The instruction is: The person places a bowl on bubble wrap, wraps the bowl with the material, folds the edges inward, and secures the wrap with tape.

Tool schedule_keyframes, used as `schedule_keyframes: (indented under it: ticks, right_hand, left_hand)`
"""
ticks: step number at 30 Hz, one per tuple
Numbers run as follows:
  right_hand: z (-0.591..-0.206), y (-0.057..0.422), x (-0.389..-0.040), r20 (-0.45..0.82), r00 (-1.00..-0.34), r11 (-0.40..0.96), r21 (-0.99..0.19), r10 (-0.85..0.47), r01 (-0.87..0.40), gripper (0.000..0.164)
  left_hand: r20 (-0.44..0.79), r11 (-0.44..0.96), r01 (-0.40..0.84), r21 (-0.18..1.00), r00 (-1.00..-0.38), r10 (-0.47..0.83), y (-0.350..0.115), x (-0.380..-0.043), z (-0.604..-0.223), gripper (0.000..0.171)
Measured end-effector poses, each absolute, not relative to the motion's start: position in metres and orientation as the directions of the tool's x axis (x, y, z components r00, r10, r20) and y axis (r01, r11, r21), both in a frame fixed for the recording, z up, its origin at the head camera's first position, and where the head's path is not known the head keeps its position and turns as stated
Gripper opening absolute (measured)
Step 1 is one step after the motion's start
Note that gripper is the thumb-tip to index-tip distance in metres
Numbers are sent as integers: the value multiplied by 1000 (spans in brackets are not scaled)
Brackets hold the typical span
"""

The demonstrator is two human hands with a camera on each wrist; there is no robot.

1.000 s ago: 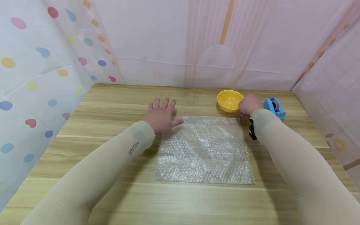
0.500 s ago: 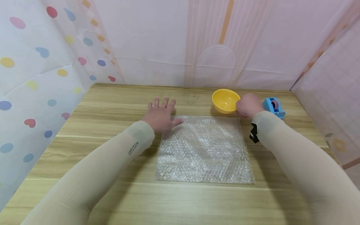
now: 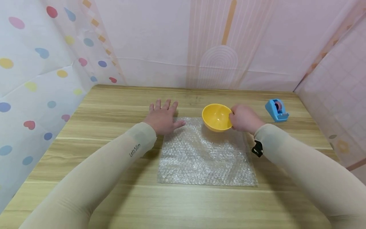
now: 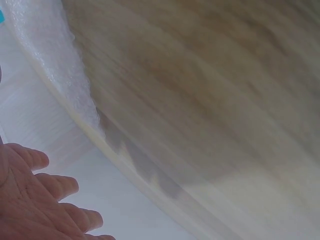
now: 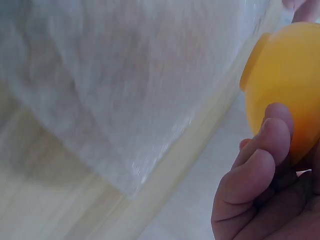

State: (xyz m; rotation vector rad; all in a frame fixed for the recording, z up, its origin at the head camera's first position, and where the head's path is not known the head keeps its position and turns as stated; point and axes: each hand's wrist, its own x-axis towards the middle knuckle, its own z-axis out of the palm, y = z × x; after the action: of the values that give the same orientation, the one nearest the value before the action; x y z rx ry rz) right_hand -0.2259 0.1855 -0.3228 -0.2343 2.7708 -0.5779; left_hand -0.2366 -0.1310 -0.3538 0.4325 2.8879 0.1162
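A yellow bowl (image 3: 216,117) is held by my right hand (image 3: 244,119), which grips its right rim. In the right wrist view, curled fingers press against the outside of the bowl (image 5: 285,75), and its foot ring shows. The bowl tilts slightly toward me over the far part of a square bubble wrap sheet (image 3: 206,162). My left hand (image 3: 161,119) is spread, palm down, at the sheet's far left corner, with the thumb over the wrap. The left wrist view shows its straight fingers (image 4: 60,186) and the sheet's edge (image 4: 60,65).
A blue tape dispenser (image 3: 277,110) with a roll of tape stands at the back right of the wooden table (image 3: 114,98). Patterned cloth walls (image 3: 148,41) rise behind the table and along both sides.
My right hand has lifted the yellow bowl from the table beyond the sheet and carried it left and toward me, over the bubble wrap. The left hand has stayed in place.
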Motion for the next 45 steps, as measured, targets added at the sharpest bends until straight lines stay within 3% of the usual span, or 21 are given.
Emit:
schedule_keyframes:
  ticks: [13,21,28,36,45]
  right_hand:
    - [-337,163,-197,-230,-901,899,-336,-367,-281,24]
    - [-347,155,-189,-244,-883,897,-299,-401,-325,19]
    - [-349,149,-188,-256,-899,928,-212,-355,-307,16]
    - [-345,142,-189,-295,-910,949,-210,-292,-236,17]
    - [-347,141,-190,-254,-921,952,-156,-295,-262,18]
  left_hand:
    - [-210,957,275,98,-934,290,-131,-240,-357,100]
    - [-216,956,277,96,-932,292,-130,-241,-357,99]
    - [-221,956,275,103,-931,291,-130,-241,-356,98]
    - [-218,959,266,95,-935,281,-134,-244,-361,99]
    - [-221,962,263,77,-936,274,-137,-244,-363,96]
